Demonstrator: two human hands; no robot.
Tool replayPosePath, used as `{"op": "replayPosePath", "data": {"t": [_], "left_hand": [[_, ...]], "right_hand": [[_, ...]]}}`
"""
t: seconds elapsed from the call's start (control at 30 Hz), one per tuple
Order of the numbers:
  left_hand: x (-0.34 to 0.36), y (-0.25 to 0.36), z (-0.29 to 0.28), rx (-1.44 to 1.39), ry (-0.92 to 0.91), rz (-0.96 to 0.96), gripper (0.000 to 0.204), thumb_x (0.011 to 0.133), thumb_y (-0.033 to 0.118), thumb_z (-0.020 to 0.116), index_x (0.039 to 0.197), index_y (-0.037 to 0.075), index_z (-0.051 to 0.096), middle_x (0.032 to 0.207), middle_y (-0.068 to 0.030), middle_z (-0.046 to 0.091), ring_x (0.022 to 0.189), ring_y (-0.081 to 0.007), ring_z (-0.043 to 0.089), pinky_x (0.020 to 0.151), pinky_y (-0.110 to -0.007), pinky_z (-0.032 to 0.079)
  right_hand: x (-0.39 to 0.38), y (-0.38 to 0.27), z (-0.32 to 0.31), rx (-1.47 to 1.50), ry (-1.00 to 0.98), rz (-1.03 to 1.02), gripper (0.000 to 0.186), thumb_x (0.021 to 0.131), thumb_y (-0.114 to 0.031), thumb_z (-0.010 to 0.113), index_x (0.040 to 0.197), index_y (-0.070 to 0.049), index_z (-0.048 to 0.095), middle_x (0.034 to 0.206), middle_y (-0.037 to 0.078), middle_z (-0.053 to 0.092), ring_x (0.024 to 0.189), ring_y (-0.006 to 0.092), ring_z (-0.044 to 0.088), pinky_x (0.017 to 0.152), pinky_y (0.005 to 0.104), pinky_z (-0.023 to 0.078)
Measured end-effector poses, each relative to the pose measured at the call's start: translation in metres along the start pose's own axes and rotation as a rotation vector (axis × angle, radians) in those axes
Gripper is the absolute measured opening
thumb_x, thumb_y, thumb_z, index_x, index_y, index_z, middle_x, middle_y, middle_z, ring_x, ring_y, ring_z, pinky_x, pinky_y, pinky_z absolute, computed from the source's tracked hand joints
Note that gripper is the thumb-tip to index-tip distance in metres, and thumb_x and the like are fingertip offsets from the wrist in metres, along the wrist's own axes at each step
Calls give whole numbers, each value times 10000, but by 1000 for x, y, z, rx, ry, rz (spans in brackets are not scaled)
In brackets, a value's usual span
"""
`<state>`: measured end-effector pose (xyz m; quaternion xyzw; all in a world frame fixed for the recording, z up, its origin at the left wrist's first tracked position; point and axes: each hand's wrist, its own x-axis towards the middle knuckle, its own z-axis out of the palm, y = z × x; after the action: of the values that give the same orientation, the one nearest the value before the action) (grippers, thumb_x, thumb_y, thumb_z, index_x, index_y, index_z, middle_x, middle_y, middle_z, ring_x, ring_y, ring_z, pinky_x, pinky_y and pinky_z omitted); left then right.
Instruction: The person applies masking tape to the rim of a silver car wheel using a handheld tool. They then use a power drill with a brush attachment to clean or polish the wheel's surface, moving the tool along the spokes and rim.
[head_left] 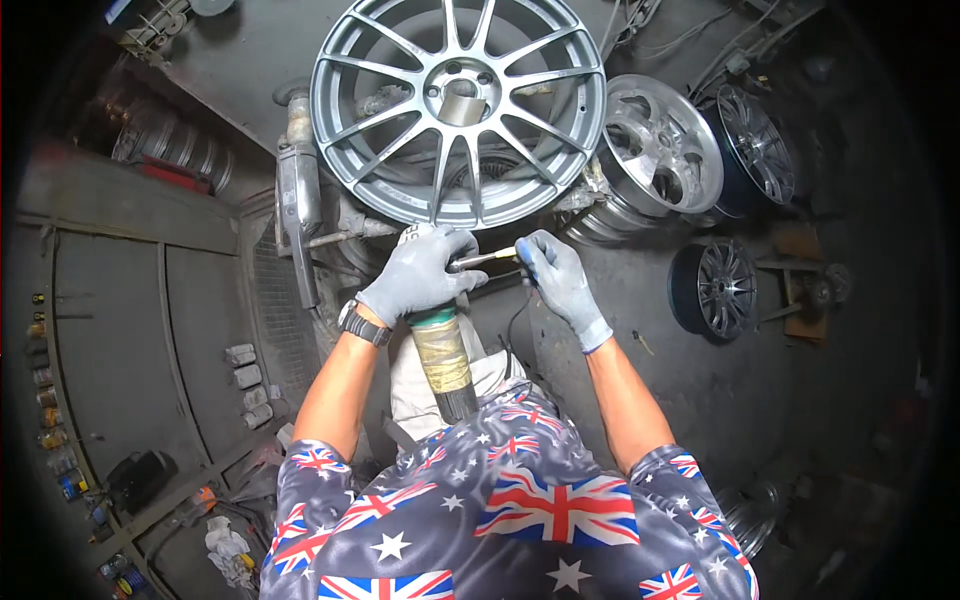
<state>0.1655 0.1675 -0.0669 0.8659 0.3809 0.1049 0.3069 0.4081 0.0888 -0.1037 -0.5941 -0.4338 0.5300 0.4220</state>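
Note:
My left hand (420, 268), in a grey glove, is closed around the upper end of a tape-wrapped cylindrical power tool (443, 352). That tool has a green band at the top and a black lower end, and it stands between my thighs. From the left fingers a slim metal rod (482, 259) with a yellow section runs across to my right hand (558, 280). The gloved right fingers pinch its yellow end; its exact kind is unclear. Just beyond both hands, a silver multi-spoke car wheel rim (440, 190) faces me on a stand, its lower edge near the left knuckles.
Right of the mounted rim are a polished rim (665, 150), a dark-barrelled rim (757, 150) and another rim (722, 290) on the floor. A metal cylinder with a bar (298, 200) stands at left. A thin black cord (512, 325) hangs below my right hand. Cans (50, 415) line the left wall.

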Motion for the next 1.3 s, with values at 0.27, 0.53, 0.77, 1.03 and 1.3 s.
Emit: {"op": "replayPosePath", "data": {"t": [0.27, 0.53, 0.77, 1.03, 1.3], "left_hand": [[-5, -8, 3, -67, 23, 1, 356, 989, 430, 712, 1043, 87, 789, 990, -159, 743, 972, -365, 719, 874, -474, 567], [2, 0, -4, -7, -148, -116, 310, 980, 396, 736, 1043, 95, 775, 969, -154, 764, 936, -381, 736, 831, -468, 579], [-1, -2, 9, -37, 60, 39, 390, 931, 443, 778, 1106, 95, 753, 956, -153, 745, 936, -377, 728, 823, -471, 576], [3, 2, 7, -77, -23, -17, 348, 968, 437, 715, 1029, 104, 797, 910, -168, 752, 917, -367, 737, 839, -499, 555], [-1, 7, 8, 24, 31, -22, 276, 900, 339, 795, 928, 70, 741, 897, -162, 687, 916, -389, 670, 807, -483, 538]], "right_hand": [[4, -7, 13, 75, 45, 98, 439, 1141, -418, 574, 878, -72, 638, 713, -31, 558, 580, 45, 514, 523, 261, 433], [-6, 8, 28, 163, 123, -25, 407, 1147, -389, 575, 930, -60, 676, 707, -18, 593, 642, 54, 566, 573, 256, 451], [-4, 17, 17, -186, 242, -105, 371, 1134, -372, 611, 955, -59, 700, 685, -52, 550, 612, 29, 513, 551, 260, 413], [-17, 27, 14, 415, 217, 151, 600, 1111, -611, 525, 990, -47, 693, 738, 9, 650, 600, 77, 599, 525, 248, 468], [-30, 34, 42, 320, 207, -8, 534, 1140, -539, 515, 1020, -44, 675, 833, 39, 690, 682, 100, 644, 628, 255, 520]]}}
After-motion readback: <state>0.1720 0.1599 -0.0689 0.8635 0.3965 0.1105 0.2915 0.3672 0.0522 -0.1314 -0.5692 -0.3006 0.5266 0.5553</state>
